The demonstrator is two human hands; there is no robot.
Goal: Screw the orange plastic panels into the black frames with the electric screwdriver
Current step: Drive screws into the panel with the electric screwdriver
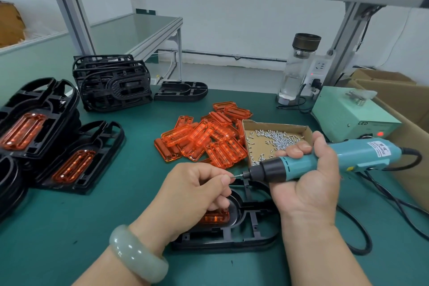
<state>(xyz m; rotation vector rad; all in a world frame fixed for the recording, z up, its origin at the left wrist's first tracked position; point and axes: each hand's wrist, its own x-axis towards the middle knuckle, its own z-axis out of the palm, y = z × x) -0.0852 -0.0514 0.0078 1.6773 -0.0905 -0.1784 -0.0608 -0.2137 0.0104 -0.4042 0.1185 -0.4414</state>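
Loading a screw: the left hand [197, 190] pinches a small screw [233, 176] against the bit of the electric screwdriver [329, 158], the right hand [306, 183] wrapped round its body, just in front of the screw box [276, 125]. Nearer than the box lies the black frame [246, 223], its orange panel [214, 217] seated. Next, likely, the bit must swing down square onto a hole.

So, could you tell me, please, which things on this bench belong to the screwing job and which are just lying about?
Job in hand: electric screwdriver in the right hand; screw pinched by the left hand; black frame with an orange panel under the hands; loose orange panels; box of screws; empty frames at the back.
Lying about: glass bottle; cardboard cartons on the right.
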